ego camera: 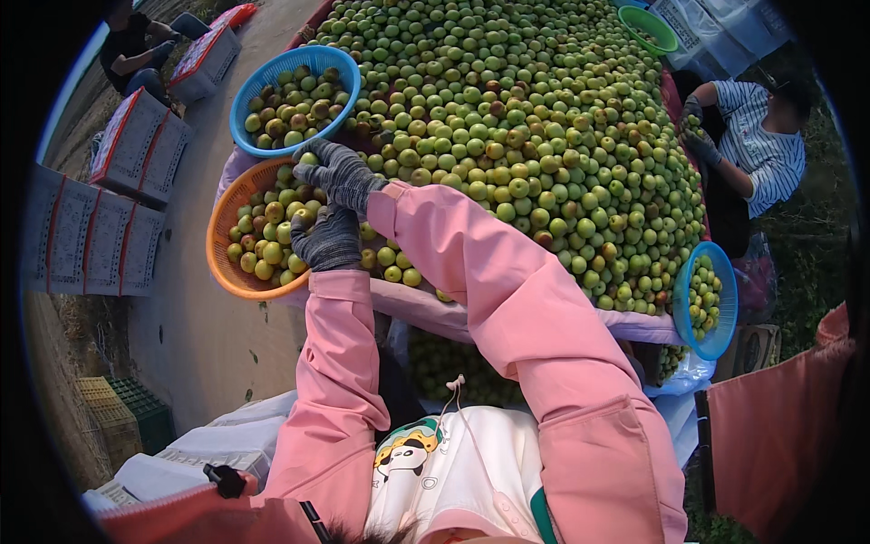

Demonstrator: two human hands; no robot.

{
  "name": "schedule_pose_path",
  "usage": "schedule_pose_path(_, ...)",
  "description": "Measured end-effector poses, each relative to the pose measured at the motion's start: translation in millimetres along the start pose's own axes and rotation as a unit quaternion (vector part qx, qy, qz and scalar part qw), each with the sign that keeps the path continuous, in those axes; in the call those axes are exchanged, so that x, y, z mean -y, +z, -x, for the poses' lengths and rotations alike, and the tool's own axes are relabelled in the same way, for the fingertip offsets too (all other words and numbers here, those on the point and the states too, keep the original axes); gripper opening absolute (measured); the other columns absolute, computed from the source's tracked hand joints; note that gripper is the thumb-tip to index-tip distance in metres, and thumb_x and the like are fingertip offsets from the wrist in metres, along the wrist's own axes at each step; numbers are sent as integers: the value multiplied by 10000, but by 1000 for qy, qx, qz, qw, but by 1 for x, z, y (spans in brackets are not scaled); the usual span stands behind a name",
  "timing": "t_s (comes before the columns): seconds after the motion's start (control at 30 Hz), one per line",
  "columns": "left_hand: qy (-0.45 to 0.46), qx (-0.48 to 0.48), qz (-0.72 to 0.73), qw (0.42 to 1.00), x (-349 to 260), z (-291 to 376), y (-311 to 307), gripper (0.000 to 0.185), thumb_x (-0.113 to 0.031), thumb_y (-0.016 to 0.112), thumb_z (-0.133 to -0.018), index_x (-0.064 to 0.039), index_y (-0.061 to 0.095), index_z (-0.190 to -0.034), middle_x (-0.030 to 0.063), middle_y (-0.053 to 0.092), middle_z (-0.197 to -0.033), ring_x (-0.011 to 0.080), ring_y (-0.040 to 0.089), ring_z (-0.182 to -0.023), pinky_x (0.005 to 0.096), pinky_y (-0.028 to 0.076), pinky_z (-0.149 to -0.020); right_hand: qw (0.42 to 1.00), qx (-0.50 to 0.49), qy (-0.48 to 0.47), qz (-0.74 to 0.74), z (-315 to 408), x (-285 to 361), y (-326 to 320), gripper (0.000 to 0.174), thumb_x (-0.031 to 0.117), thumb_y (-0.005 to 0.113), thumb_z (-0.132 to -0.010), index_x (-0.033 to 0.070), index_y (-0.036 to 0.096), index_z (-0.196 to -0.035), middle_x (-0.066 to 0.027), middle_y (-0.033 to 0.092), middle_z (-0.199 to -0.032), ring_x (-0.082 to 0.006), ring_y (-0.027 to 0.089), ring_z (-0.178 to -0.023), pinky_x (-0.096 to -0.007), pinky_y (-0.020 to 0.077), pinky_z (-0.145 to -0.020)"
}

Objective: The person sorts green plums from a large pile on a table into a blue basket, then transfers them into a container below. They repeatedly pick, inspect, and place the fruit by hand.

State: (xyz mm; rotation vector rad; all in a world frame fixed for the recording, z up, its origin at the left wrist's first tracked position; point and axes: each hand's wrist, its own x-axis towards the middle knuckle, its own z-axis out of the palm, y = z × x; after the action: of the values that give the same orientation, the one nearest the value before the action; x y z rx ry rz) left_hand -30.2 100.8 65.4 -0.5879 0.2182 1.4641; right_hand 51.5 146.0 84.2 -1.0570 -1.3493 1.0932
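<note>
My right hand (340,175), in a grey knit glove, holds a green jujube (308,159) in its fingers above the inner rim of an orange plastic basket (219,266). Just below it is my left hand (329,239), in a matching glove, with its thumb at a jujube (304,217). Its other fingers are partly hidden, so its grip is unclear. Green and brownish jujubes (272,253) partly fill the orange basket. A blue plastic basket (239,112) of similar fruit stands against its far side. A large heap of jujubes (503,149) covers the table to the right.
Across the right side, a person (754,143) in a striped shirt handles fruit with gloved hands. A blue basket (727,306) sits at the near right corner, a green one (652,28) farther back. Packed boxes (102,234) line the left, where another person (136,51) sits. Crates (139,415) stand lower left.
</note>
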Motion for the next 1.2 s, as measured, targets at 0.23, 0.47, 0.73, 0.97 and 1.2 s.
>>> schedule_pose_path(0.23, -66, 46, -63, 995, -30, -24, -3, 555, -184, 405, -820, -48, 277, -1343, 155, 380, -1341, 309, 382, -1225, 498, 320, -999, 995, -59, 77, -37, 175, 66, -119, 226, 204, 616, -822, 54, 570, -984, -15, 594, -810, -63, 544, -603, -198, 470, -548)
schedule_pose_path(0.47, -71, 67, -234, 967, -10, -29, -22, 454, -208, 357, -853, -30, 412, -1267, 133, 431, -1310, 283, 409, -1204, 521, 357, -951, 859, -456, 213, -92, 480, 115, -231, 216, 87, 574, -834, 36, 515, -1035, -76, 594, -795, -83, 486, -508, -174, 383, -424)
schedule_pose_path(0.73, -162, 34, -334, 928, 11, -5, -76, 374, -118, 421, -776, 2, 530, -1113, 167, 530, -1178, 303, 477, -1121, 500, 368, -946, 621, -708, 296, -161, 656, 71, -340, 306, 46, 524, -847, 45, 451, -1145, -138, 579, -985, -187, 592, -761, -255, 513, -627)
schedule_pose_path(0.97, -175, 16, -373, 911, 29, 21, -80, 333, -116, 506, -753, -17, 558, -1067, 146, 558, -1122, 295, 527, -1049, 452, 428, -910, 910, -355, 217, 4, 478, 87, -302, 352, 79, 563, -841, 46, 486, -1183, -101, 555, -1090, -175, 586, -888, -254, 511, -720)
schedule_pose_path(1.2, -207, 13, -395, 895, 47, 36, -82, 338, -160, 498, -804, -32, 540, -1114, 139, 556, -1091, 283, 523, -1038, 429, 429, -909, 859, -274, 206, 381, 180, 31, -363, 425, 129, 612, -806, 58, 491, -1208, -87, 539, -1179, -166, 527, -1053, -275, 429, -885)
